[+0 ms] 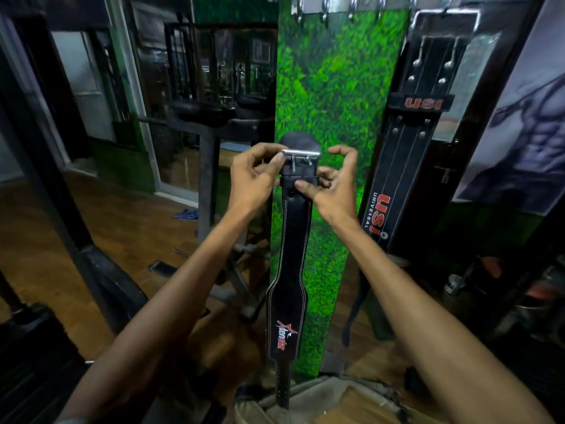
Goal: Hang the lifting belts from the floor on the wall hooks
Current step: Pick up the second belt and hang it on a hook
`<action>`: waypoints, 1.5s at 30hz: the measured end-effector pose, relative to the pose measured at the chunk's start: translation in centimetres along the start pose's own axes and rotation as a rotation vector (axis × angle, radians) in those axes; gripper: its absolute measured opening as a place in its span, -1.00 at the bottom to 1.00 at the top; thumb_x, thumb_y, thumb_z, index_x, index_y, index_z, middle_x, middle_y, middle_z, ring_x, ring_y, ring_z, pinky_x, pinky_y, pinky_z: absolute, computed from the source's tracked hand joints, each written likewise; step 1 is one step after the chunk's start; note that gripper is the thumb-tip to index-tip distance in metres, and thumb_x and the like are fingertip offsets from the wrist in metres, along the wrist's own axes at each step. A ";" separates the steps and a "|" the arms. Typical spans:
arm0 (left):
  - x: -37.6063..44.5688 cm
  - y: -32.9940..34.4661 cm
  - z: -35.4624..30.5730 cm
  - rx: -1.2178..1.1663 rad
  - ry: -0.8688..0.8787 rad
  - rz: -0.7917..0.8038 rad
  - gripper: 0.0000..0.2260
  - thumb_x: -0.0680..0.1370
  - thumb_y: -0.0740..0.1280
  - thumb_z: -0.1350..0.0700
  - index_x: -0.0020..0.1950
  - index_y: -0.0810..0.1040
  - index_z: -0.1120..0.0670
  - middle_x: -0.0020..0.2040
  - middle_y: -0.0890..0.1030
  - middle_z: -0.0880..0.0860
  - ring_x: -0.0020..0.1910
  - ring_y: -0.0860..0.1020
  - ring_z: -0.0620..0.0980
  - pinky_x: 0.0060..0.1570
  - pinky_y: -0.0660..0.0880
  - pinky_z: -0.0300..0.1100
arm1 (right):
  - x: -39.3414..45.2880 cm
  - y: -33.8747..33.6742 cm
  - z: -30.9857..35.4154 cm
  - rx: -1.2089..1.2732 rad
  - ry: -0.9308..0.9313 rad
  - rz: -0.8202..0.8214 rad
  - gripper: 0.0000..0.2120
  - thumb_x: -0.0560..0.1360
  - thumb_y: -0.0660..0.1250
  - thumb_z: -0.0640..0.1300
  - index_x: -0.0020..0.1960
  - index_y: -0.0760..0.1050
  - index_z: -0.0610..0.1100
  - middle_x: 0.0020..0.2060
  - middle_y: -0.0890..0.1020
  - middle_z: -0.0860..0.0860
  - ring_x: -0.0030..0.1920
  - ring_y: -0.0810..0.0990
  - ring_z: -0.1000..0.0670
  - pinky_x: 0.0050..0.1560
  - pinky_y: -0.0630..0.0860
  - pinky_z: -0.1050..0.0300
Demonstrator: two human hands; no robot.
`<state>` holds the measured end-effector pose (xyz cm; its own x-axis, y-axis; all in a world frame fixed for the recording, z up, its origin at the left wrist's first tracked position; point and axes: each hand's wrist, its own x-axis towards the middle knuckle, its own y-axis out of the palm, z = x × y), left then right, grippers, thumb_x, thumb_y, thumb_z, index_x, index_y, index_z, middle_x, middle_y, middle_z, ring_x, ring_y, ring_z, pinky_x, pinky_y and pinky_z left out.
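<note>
2 hands hold a black belt (290, 270) by its buckle end, in front of the green panel (336, 87).

Belt: black leather, white stitching along both edges, narrow at top, widening lower down where a red-and-white logo sits; tail with punched holes hangs lowest, end reaching the pale cloth (321, 396) on the floor. Steel buckle (301, 154) at top, 2 prongs visible below its bar. Left hand (253, 175) fingers curled, tips pinched on the buckle's left end. Right hand (333, 182) partly closed: thumb pressed on the strap just below the buckle, index finger arched above the buckle's right end, contact there not clear. Hooks (324, 10) in a row along the panel's top, well above the buckle. A 2nd belt (409, 142), marked USI, hangs at right.
</note>
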<state>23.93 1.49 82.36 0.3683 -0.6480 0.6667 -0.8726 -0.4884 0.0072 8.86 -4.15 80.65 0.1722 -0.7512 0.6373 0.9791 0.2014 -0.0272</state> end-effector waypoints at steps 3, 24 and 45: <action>2.7 0.9 -0.6 0.078 -0.004 -0.100 -0.89 0.55 0.40 0.04 -0.18 0.63 0.00 -0.25 0.63 0.08 -0.27 0.56 0.03 -0.26 0.60 0.08 | 1.3 -0.8 0.8 -0.070 -0.042 0.037 -0.27 0.30 0.61 -0.35 0.27 0.25 -0.10 -0.13 0.70 -0.12 -0.09 0.74 -0.07 -0.12 0.61 0.08; 15.5 10.6 -5.5 0.265 0.337 0.060 -0.89 0.48 0.45 0.14 -0.19 0.65 0.17 -0.11 0.57 0.08 -0.04 0.53 0.04 -0.06 0.42 -0.14 | 7.8 -7.8 6.1 -0.175 -0.178 -0.316 -0.77 0.54 0.43 -0.04 0.14 0.72 -0.08 0.25 0.65 -0.01 0.25 0.59 0.06 0.25 0.54 0.16; 22.2 18.0 -5.8 -0.012 0.151 -0.088 -0.83 0.59 0.38 0.07 -0.14 0.57 0.13 -0.12 0.65 0.04 -0.04 0.61 0.07 -0.01 0.49 -0.04 | 17.6 -10.9 7.3 -0.251 -0.092 -0.233 -0.66 0.50 0.51 -0.14 0.21 0.48 -0.09 -0.14 0.67 0.07 -0.27 0.62 0.22 -0.19 0.55 0.26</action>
<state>14.57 -18.28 101.60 0.3919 -0.5077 0.7672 -0.8433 -0.5317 0.0788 0.44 -14.95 97.80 -0.0583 -0.6964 0.7152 0.9890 -0.1381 -0.0538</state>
